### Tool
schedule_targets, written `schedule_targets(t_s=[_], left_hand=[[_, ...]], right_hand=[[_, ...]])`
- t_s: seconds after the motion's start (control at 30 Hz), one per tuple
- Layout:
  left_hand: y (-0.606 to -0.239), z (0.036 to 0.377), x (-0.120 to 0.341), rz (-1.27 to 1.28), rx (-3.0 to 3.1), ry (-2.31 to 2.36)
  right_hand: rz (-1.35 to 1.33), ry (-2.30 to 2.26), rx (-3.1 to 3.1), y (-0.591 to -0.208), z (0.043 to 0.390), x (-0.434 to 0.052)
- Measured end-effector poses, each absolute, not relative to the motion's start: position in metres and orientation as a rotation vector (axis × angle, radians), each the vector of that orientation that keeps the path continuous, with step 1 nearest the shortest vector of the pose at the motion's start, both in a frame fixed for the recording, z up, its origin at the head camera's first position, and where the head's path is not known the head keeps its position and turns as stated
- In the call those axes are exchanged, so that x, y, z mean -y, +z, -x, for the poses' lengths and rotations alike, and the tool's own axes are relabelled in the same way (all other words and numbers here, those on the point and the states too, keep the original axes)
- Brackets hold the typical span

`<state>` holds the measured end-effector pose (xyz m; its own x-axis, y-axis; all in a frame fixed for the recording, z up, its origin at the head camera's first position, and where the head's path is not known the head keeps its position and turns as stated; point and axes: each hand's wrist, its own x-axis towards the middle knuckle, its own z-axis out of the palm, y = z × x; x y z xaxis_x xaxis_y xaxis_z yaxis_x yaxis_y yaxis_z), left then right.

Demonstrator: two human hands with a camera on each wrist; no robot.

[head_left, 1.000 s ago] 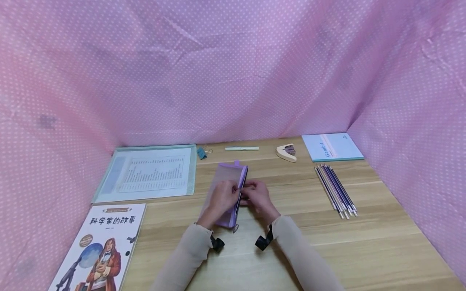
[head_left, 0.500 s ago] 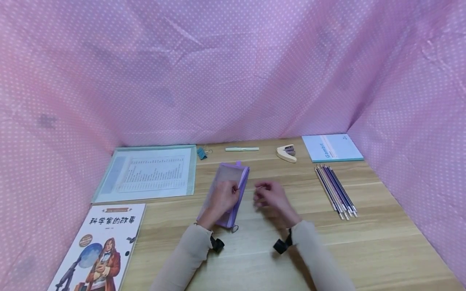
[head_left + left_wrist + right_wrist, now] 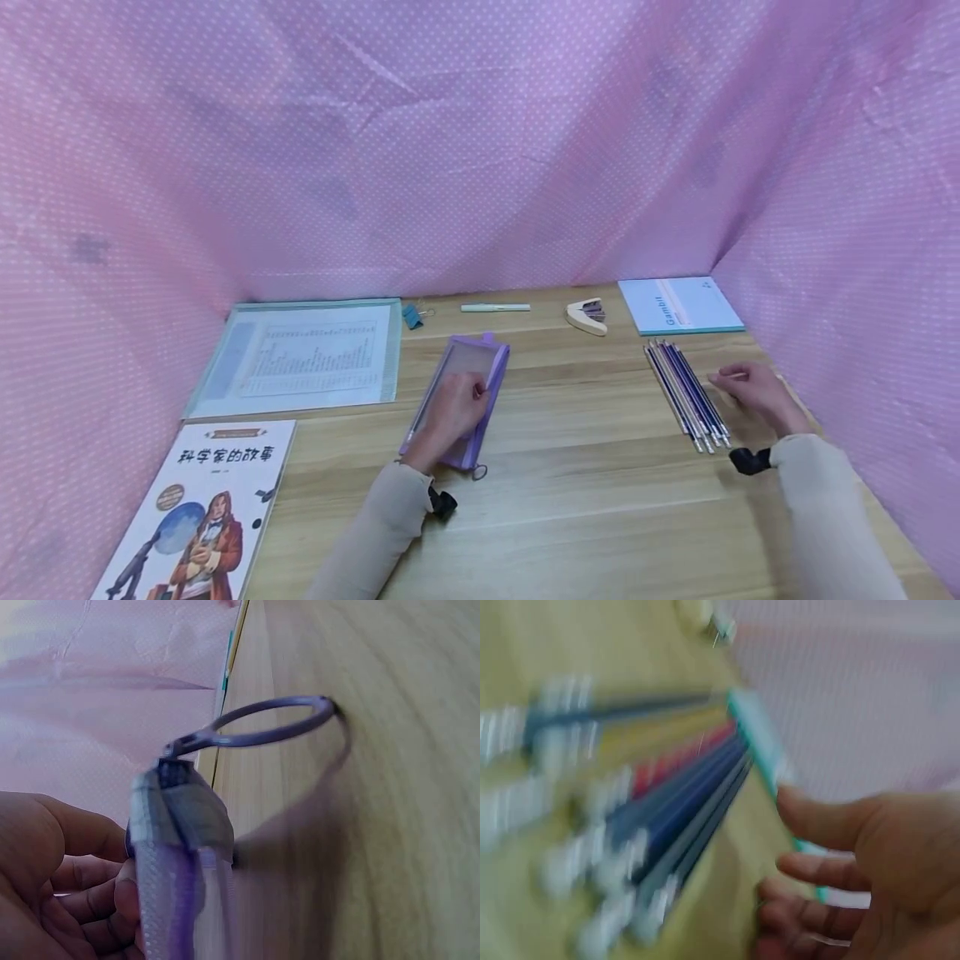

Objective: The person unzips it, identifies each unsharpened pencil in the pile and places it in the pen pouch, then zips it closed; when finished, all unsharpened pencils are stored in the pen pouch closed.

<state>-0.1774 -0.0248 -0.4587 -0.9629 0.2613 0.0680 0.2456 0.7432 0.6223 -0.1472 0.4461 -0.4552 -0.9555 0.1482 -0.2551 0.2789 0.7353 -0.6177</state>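
Our right hand (image 3: 753, 392) has left the pouch (image 3: 457, 400) and swung across the counter (image 3: 585, 500) to the row of pens (image 3: 686, 392). A second ago both hands were together at the pouch's open edge, the right one feeding something dark into it; half a second ago the right was already pulling away with nothing we could make out in it. Now it sits just right of the pens, fingers (image 3: 817, 825) loosely curled, holding nothing, close to the nearest pen but not yet on it as far as we can tell. The right wrist view is blurred by motion, so contact is uncertain.

Our left hand (image 3: 457, 404) has not moved: it stays flat-ish on the pouch, fingers (image 3: 82, 900) wrapped at its edge, gripping it by the zip end. The left wrist view shows the zip pull ring (image 3: 262, 727) lying free on the wood. The pouch has stayed in the middle of the counter, its mouth toward the right.

We read this as one pen stowed and the right hand going for the next, with the pouch kept ready.
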Motion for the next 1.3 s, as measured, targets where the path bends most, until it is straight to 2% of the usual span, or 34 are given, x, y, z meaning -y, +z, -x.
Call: schedule_targets(t_s=[0.1, 0.3, 0.57, 0.87, 1.07, 1.3], left_hand=[[-0.458, 0.178, 0.028, -0.412, -2.905, 1.03], [-0.459, 0.18, 0.03, -0.383, -2.905, 1.015], [-0.46, 0.179, 0.027, -0.384, -2.897, 1.037], [-0.461, 0.179, 0.027, -0.409, -2.897, 1.025], [-0.46, 0.179, 0.026, -0.402, -2.914, 1.011], [-0.461, 0.179, 0.026, -0.428, -2.93, 1.009]], right_hand=[[-0.284, -0.97, -2.697, -0.465, 0.148, -0.462], [-0.208, -0.931, -2.751, -0.472, 0.155, -0.462], [-0.233, -0.975, -2.808, -0.472, 0.153, -0.475], [-0.263, -0.867, -2.923, -0.462, 0.147, -0.47], [-0.144, -0.809, -3.104, -0.464, 0.151, -0.462], [-0.241, -0.981, -2.991, -0.47, 0.15, -0.468]])
